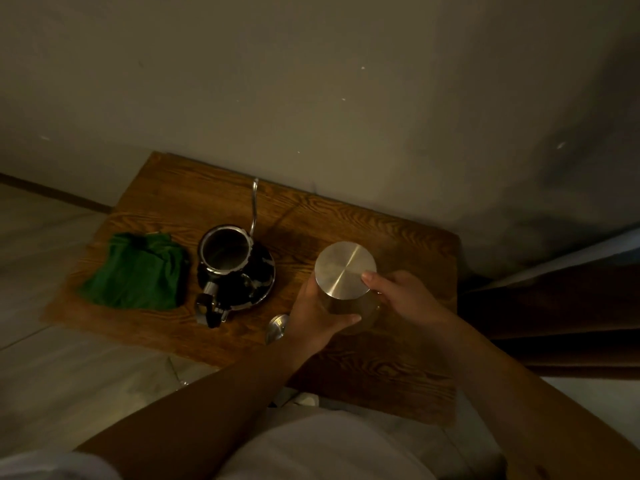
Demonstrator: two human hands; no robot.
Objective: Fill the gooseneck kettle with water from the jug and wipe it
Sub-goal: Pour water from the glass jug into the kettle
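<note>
A dim room, a pale wall behind a low wooden table (346,223) with strong grain. On the table's right part both hands close round the jug (349,306) — the left hand (315,317) curls round its glass side with the thumb across the front, and the right hand (401,296) holds its far side with a fingertip on the edge of the round metal lid (345,270). Just left of the jug stands the gooseneck kettle (232,268), open-topped, its thin spout rising toward the wall. The kettle lid (277,327) lies near the table's front edge, partly hidden by the left wrist. A crumpled green cloth (138,271) lies beside the kettle — at the table's left end.
</note>
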